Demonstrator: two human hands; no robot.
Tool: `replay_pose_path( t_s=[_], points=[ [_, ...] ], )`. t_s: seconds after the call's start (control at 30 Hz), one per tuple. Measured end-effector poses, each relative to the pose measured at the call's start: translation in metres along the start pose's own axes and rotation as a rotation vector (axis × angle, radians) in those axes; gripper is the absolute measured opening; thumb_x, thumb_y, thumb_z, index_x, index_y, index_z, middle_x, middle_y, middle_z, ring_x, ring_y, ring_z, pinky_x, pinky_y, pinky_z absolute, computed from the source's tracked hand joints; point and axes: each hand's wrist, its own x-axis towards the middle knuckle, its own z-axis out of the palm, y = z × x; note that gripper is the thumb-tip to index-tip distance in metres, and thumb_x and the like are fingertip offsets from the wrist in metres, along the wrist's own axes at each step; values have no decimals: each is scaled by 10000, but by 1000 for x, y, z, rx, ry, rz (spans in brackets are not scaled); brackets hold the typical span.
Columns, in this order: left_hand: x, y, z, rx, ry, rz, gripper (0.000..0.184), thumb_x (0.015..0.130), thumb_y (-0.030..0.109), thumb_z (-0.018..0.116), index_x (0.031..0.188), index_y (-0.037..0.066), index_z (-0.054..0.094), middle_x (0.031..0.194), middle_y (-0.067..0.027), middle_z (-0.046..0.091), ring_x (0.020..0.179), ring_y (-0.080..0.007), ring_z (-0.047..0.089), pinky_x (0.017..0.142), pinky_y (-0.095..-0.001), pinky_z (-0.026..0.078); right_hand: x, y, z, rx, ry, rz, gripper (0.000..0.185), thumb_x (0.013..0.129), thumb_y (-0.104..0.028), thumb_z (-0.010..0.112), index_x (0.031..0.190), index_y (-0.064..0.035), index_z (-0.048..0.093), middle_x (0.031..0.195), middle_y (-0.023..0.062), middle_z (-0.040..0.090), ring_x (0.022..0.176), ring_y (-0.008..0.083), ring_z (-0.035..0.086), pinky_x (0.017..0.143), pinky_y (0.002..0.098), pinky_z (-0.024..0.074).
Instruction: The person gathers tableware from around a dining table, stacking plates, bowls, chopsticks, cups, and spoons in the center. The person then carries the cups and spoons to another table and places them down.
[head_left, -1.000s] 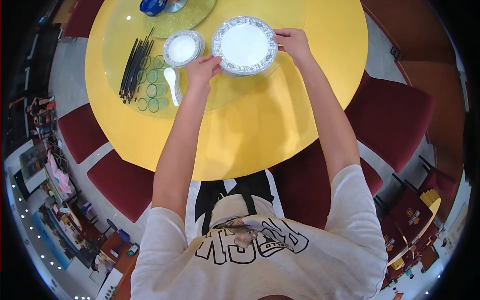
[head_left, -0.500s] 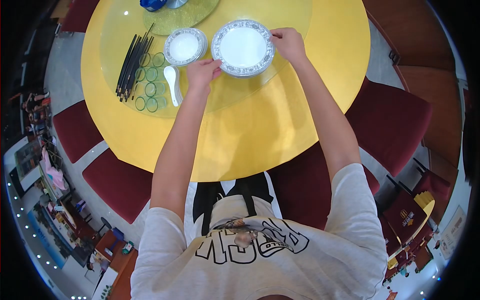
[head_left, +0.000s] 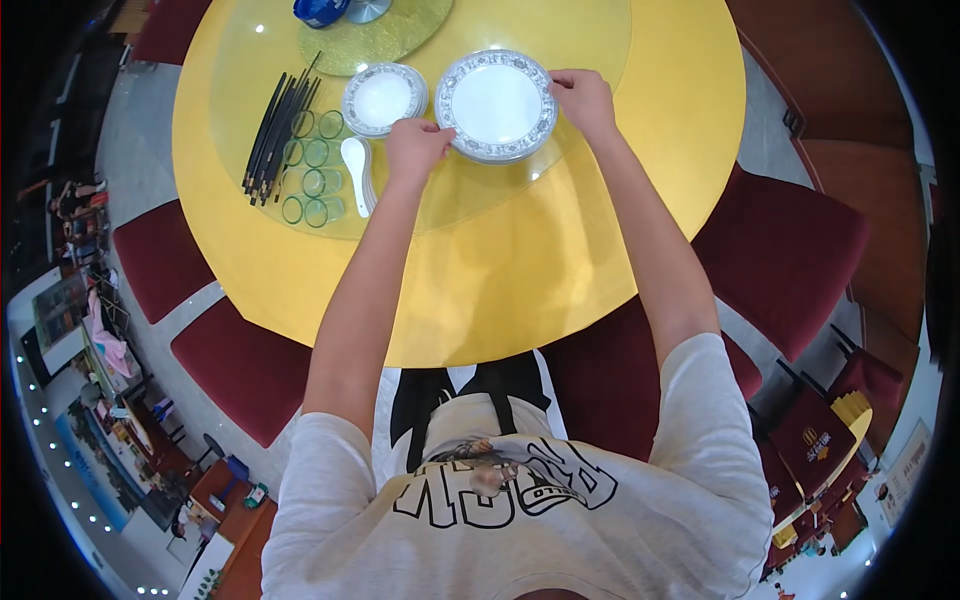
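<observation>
A stack of white plates with a grey patterned rim (head_left: 495, 105) rests on the glass turntable. At its left edge, my left hand (head_left: 418, 150) has its fingers closed on the rim. My right hand (head_left: 585, 102) pinches the rim on the opposite side. Left of the plates is a stack of smaller matching dishes (head_left: 384, 100). White soup spoons (head_left: 356, 178), nested together, lie below them. Several green-tinted glasses (head_left: 316, 153) stand in two columns beside the spoons. Farther left lies a bundle of black chopsticks (head_left: 278, 135).
The round table has a yellow cloth (head_left: 480, 300) under the glass turntable (head_left: 560, 35). A blue object (head_left: 320, 10) sits at the far side. Dark red chairs (head_left: 785, 260) surround the table, one close by (head_left: 240, 370) on the left.
The view has shifted a little, so the table and everything on it appear slightly lower and farther right. Both hands stay at the plate rims.
</observation>
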Motion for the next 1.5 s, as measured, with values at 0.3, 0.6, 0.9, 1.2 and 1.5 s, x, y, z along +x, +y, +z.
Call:
replay_pose_path(
  t_s=[0.3,0.6,0.9,1.2,1.5],
  points=[
    [-37,-11,0,-316,-66,-83,323,808,204,675,935,-91,639,774,-107,646,682,-146,630,573,-262,526,-19,11,4,164,85,-53,344,784,-242,644,1087,-80,661,963,121,684,838,215,657,783,303,501],
    [-193,-128,-56,-498,-74,-297,313,913,286,505,676,82,506,573,15,430,481,-89,416,456,-251,413,-186,38,38,447,221,151,266,855,-172,597,1047,8,637,960,111,673,901,161,625,831,292,475],
    [-251,-227,-163,-760,-136,-317,349,926,248,482,610,144,378,502,65,276,402,-46,240,377,-231,212,-416,-12,232,532,-11,351,177,812,-87,617,965,-4,651,846,76,667,781,142,626,713,264,496],
    [-359,-353,-327,-237,49,150,340,925,221,489,643,31,474,545,-33,433,494,-154,442,474,-306,353,-432,-24,321,-104,61,173,311,702,-178,667,984,-49,648,848,136,637,788,263,618,747,362,503],
    [-375,-396,-418,602,505,660,148,815,152,608,927,59,637,918,-82,643,834,-244,595,927,-400,380,-476,-105,333,-538,28,219,570,702,-192,645,1225,-93,439,1194,138,435,1113,326,442,933,497,390]
  ],
)
